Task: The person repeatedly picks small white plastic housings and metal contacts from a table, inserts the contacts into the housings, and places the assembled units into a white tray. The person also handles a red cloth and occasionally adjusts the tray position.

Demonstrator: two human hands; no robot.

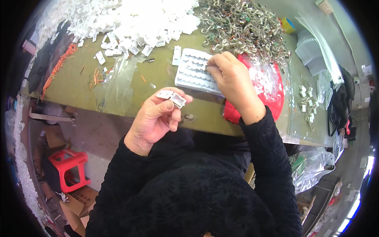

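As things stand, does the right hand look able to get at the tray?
Probably yes: the right hand is at the tray with nothing visible between, and the left hand holds a white case clear of it.

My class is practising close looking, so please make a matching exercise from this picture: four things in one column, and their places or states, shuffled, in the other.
Column one
1. Left hand
2. Right hand
3. Stool
4. Tangled pile of greyish loops

Column two
A. Red, below the level of the table
B. Heaped on the far side of the work surface
C. Fingertips at the white tray
D. Holding small white plastic parts

Right pairs: 1-D, 2-C, 3-A, 4-B.
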